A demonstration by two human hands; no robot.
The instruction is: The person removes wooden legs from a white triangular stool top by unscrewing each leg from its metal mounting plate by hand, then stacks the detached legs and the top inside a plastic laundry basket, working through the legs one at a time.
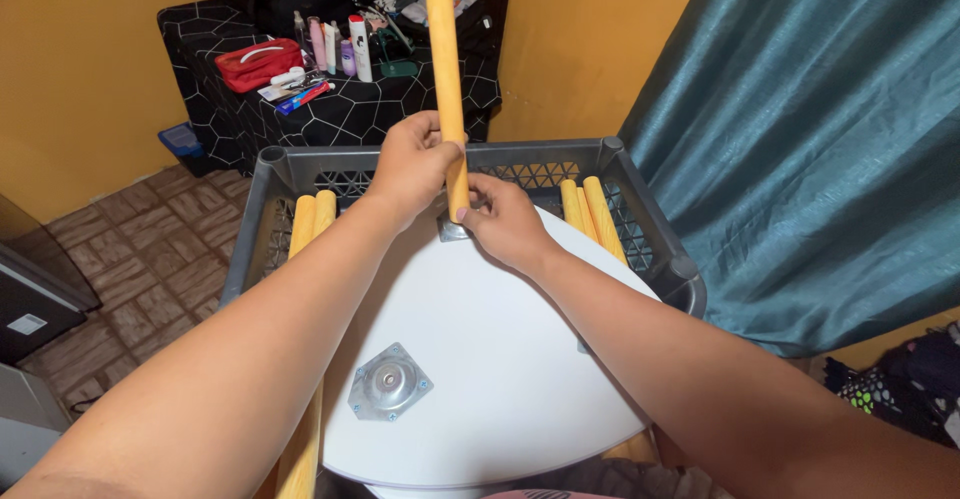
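Smooth yellow wooden leg (443,69), seemingly upright, on white round tabletop (500,359)

Single view only: head-worn cam, pitched down and forward over the wearer's own forearms. Close range: the white round tabletop (480,359) filled the lower centre, and the left hand (415,164) and right hand (510,221) sat near frame centre. The wooden leg (443,69) ran out past the top edge. Beyond these, the view took in the grey crate (590,159), the yellow wall (90,79) and the teal curtain (810,129) at right. No second view, so no overlap.
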